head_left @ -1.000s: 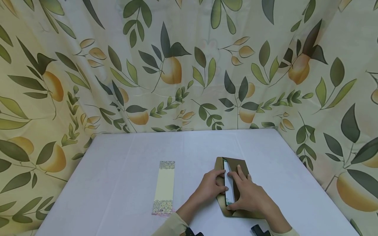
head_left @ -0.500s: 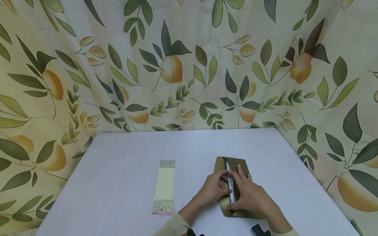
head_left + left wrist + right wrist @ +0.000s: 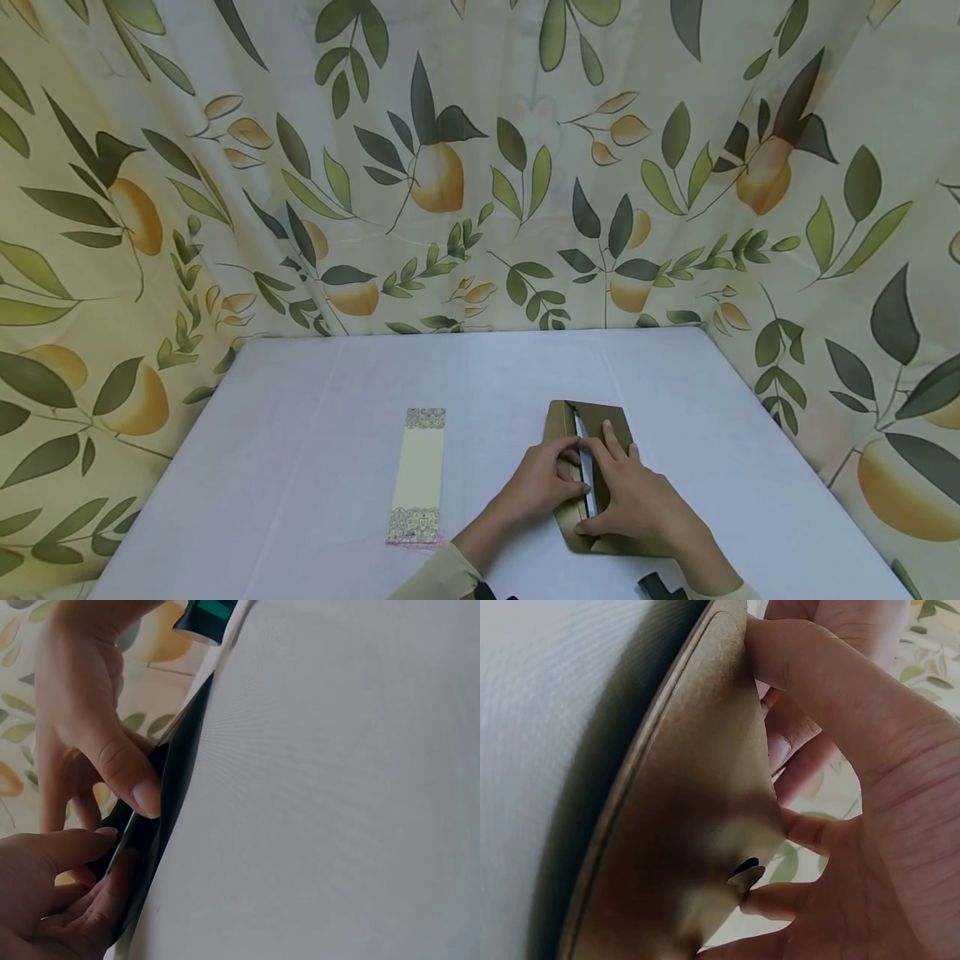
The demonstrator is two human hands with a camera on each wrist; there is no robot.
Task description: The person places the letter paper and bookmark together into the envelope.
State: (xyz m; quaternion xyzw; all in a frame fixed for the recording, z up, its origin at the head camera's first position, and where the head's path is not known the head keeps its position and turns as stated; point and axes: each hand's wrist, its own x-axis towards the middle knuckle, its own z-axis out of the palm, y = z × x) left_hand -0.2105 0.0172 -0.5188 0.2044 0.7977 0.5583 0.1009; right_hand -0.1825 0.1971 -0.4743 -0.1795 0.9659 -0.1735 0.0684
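A brown envelope (image 3: 557, 427) lies on the table at the right in the head view, its flap folded out to the left. A white card (image 3: 590, 502) shows as a narrow strip in its opening. My left hand (image 3: 543, 477) pinches the card's outer edge between thumb and fingers. My right hand (image 3: 637, 498) holds the envelope, thumb and index finger at the opening's edge, other fingers spread over its face. In the right wrist view the brown paper (image 3: 667, 787) fills the middle, with a small slit near its edge. The card's inner part is hidden inside the envelope.
A long cream strip (image 3: 420, 475) with lacy patterned ends lies left of my hands, something pink at its lower end. The white table (image 3: 300, 458) is backed by a curtain (image 3: 480, 167) printed with fruit and leaves. A black device (image 3: 660, 586) sits by my right wrist.
The white card has slid rightward into the envelope, so its visible strip is narrower. My left hand has moved slightly right with it. The right hand has stayed in place.
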